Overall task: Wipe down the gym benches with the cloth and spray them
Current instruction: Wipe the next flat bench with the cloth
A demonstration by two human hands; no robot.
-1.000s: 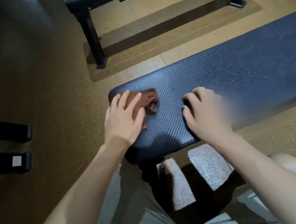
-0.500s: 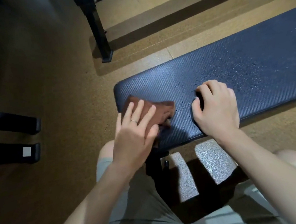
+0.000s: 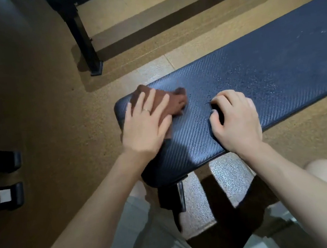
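Brown cloth (image 3: 168, 103): my left hand (image 3: 146, 125) presses it flat-fingered, frame centre-left
Bench (image 3: 264, 76): runs toward upper right, unwiped droplets that way
Right hand (image 3: 237, 120): fingers curled, nothing held

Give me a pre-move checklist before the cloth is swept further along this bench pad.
1. Brown cloth flat under the left hand: ok.
2. Cloth on the dark blue textured bench pad, at its near end: ok.
3. Spray droplets on the pad ahead of the cloth: ok.
4. Right hand resting on the pad's near edge: ok, but it lies in the wiping path.
5. Spray bottle within reach: cannot tell, none in view.
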